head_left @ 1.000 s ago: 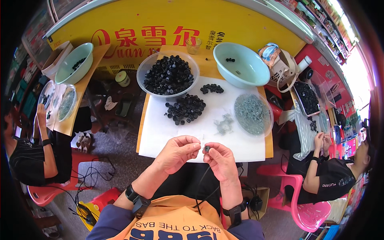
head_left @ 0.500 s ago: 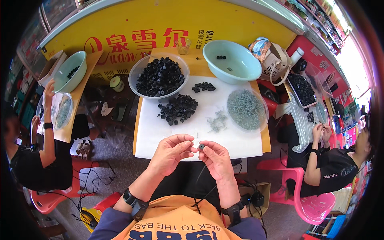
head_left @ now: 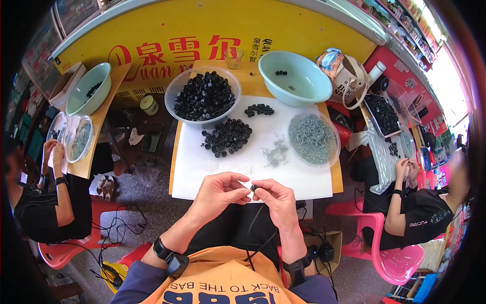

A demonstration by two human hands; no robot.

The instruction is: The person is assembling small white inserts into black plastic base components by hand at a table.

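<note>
My right hand (head_left: 277, 200) pinches a small round black plastic cap (head_left: 253, 188) between thumb and fingertips, just over the near edge of the white sheet (head_left: 197, 177). Close against it is my left hand (head_left: 218, 195), its thumb and fingers drawn together toward the cap; whatever they grip is too small to make out. Beyond my hands lie a heap of similar black caps (head_left: 227, 138) and, to its right, a loose scatter of small silvery screws (head_left: 276, 153).
A translucent bowl (head_left: 169, 104) is piled with black caps. Behind a shallow container of screws (head_left: 313, 137) stands a pale green basin (head_left: 296, 93) with a few caps in it. A small cluster of caps (head_left: 259, 110) lies between them. Co-workers sit at tables left and right.
My fingers have shifted slightly around the black cap, which has turned a little. The co-worker at left has lowered a raised hand from the basin to the other hand.
</note>
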